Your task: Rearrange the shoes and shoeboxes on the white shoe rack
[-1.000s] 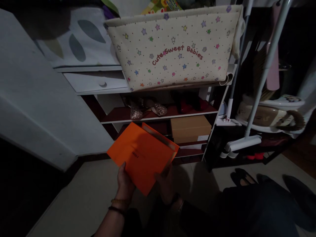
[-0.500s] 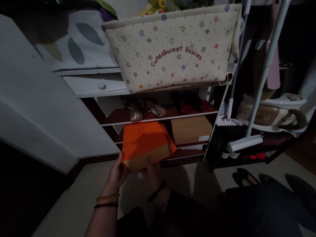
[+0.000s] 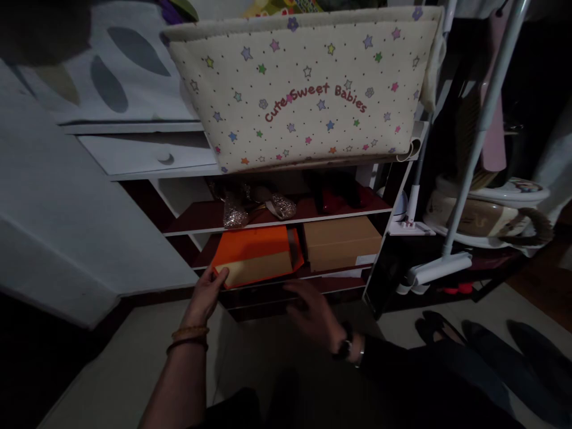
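An orange box [image 3: 259, 241] with a tan front face rests on the lower shelf of the rack, its near left part jutting past the shelf edge. My left hand [image 3: 209, 292] grips its front left corner, the thumb over the tan face and the other fingers underneath. My right hand [image 3: 315, 313] is off the box, in front of the shelf, with its fingers apart and nothing in them. Beside the orange box, to the right, sits a brown cardboard box [image 3: 342, 241]. Sparkly shoes [image 3: 235, 208] and dark red shoes [image 3: 335, 196] stand on the shelf above.
A cream fabric basket [image 3: 313, 101] printed with stars overhangs the rack top, next to a white drawer [image 3: 152, 155]. At right lean a long-handled roller [image 3: 442, 268] and a pink-handled brush [image 3: 495, 131]. Black shoes [image 3: 440, 328] lie on the floor at lower right.
The orange box has gone back onto the lower shelf, away from me. My right hand has let go of it and moved right. The left hand stays on its corner.
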A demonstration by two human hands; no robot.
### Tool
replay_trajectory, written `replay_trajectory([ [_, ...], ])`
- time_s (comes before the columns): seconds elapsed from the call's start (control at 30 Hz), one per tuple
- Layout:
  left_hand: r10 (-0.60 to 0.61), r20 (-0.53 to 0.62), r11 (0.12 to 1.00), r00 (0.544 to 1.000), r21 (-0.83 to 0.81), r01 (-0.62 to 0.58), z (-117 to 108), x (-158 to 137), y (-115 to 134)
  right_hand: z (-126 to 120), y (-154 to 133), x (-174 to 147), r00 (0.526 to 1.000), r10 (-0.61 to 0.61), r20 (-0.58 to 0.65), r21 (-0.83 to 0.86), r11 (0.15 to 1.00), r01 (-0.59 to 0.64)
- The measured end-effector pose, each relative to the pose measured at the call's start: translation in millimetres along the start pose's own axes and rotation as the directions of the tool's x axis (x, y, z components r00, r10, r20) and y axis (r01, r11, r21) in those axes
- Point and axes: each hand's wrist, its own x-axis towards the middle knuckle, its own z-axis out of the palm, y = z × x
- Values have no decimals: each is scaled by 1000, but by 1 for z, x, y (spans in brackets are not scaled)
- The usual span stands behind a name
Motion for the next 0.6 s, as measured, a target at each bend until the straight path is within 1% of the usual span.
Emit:
replay_trajectory([
  [0.03,-14,-8,1000,1000,-1,14,-4,6,-4,-24,-8,1,996,-64,-57,-87,994,59],
  [0.07,-22,-8,1000,1000,-9,22,-6,11,-8,-48,-15,5,980,-122,-156,-164,982,96],
  [0.1,-23,-6,1000,1000,-21,23,-8,15,-12,-70,-19,10,941,-173,-289,-232,967,107],
  [0.13,-19,-3,999,1000,-32,18,-8,18,-15,-90,-20,16,888,-214,-408,-295,951,94],
  [0.17,-10,-3,999,1000,-44,9,-8,20,-18,-109,-18,21,837,-249,-488,-351,933,73],
  [0.23,11,8,998,1000,-63,-10,-5,20,-21,-144,-5,29,773,-272,-573,-415,910,13],
  [0.27,15,14,997,1000,-73,-14,-2,19,-22,-160,5,31,759,-253,-600,-421,906,-31],
  [0.33,13,22,995,1000,-99,-11,3,14,-21,-188,30,32,756,-137,-640,-372,916,-149],
  [0.37,1,31,994,1000,-112,3,6,10,-20,-200,43,32,762,-29,-646,-298,930,-217],
  [0.4,-14,37,991,999,-130,18,10,7,-18,-209,55,32,762,106,-639,-196,936,-294],
  [0.43,-30,32,987,999,-156,34,13,2,-17,-216,65,32,752,231,-617,-90,929,-359],
  [0.47,-50,6,980,999,-192,51,18,-2,-15,-220,74,32,729,341,-593,18,911,-412],
  [0.5,-83,-34,969,996,-237,73,22,-7,-13,-222,80,32,688,428,-586,112,884,-455],
  [0.53,-126,-78,953,989,-288,98,26,-12,-10,-221,85,32,632,483,-606,181,857,-482],
  [0.57,-169,-118,933,979,-338,121,31,-16,-7,-218,88,30,571,504,-648,220,842,-493],
  [0.6,-202,-135,916,970,-377,138,36,-19,-4,-211,88,26,526,489,-695,221,842,-492],
])
